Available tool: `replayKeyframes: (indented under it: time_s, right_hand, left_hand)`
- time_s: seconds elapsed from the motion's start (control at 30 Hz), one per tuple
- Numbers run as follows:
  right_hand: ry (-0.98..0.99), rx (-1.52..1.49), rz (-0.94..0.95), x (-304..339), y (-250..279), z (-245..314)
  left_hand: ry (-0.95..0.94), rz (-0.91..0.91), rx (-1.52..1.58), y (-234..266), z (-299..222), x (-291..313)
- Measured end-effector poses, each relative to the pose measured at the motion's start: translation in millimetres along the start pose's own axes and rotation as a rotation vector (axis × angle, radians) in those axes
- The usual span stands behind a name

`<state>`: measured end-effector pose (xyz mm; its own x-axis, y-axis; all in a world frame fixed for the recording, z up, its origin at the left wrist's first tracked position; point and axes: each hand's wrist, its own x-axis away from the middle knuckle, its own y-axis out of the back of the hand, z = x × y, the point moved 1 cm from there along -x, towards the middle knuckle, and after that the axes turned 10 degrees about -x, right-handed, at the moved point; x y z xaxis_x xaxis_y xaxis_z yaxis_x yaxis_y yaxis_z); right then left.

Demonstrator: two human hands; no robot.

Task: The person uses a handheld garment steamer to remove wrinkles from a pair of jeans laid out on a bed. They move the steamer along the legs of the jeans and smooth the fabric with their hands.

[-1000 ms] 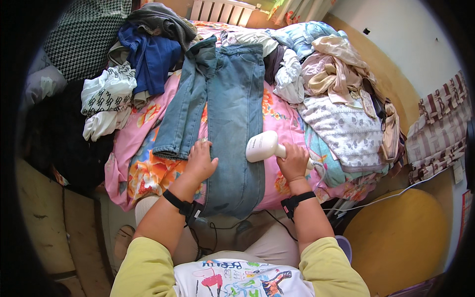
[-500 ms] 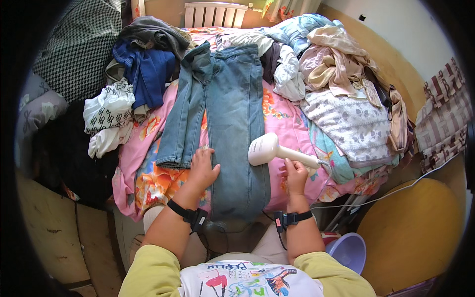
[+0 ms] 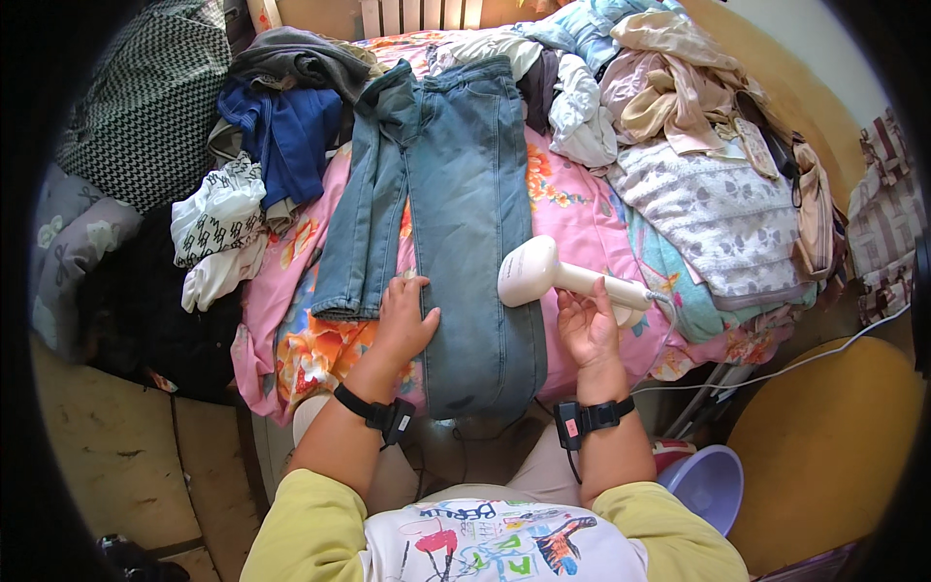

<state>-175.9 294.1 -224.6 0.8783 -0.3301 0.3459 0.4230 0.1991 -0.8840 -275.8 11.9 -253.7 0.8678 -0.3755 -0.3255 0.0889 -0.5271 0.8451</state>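
Observation:
Blue jeans (image 3: pixel 472 223) lie lengthwise on the bed, waist at the far end. One leg is spread flat toward me; the other is drawn up on its left. My left hand (image 3: pixel 404 315) rests on the spread leg's left edge, fingers stretched out and thumb apart. A cream handheld garment steamer (image 3: pixel 529 272) has its head over the right edge of that leg, its handle pointing right. My right hand (image 3: pixel 590 328) is at the handle, palm turned up, thumb against it and fingers curled beneath, partly hidden.
Piled clothes (image 3: pixel 679 82) and a patterned grey-white blanket (image 3: pixel 713 228) lie right. Blue garments (image 3: pixel 286 136) and a white printed cloth (image 3: pixel 218 213) lie left. A pale cord (image 3: pixel 776 373) trails right from the steamer. A purple basin (image 3: pixel 713 490) stands below a round tan board (image 3: pixel 824 436).
The whole view has shifted slightly. My right hand has turned more palm-up at the steamer's handle. Steamer, jeans and left hand keep about the same places relative to each other.

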Motion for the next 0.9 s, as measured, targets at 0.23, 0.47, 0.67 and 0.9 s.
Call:
replayKeyframes:
  time_s: [0.23, 0.47, 0.67, 0.9]
  right_hand:
    - [0.052, -0.073, -0.038, -26, -1, -10]
    - [0.056, -0.015, -0.086, -10, -12, -1]
    - [0.037, 0.099, -0.032, 13, -1, 14]
    - [0.093, 0.131, 0.045, 22, 4, 16]
  left_hand:
    - [-0.007, -0.005, -0.003, -3, -1, -1]
    - [-0.017, -0.01, 0.003, -3, 1, -2]
    - [0.021, 0.015, 0.046, -7, 1, -2]
    - [0.062, 0.012, 0.143, -14, 12, -11]
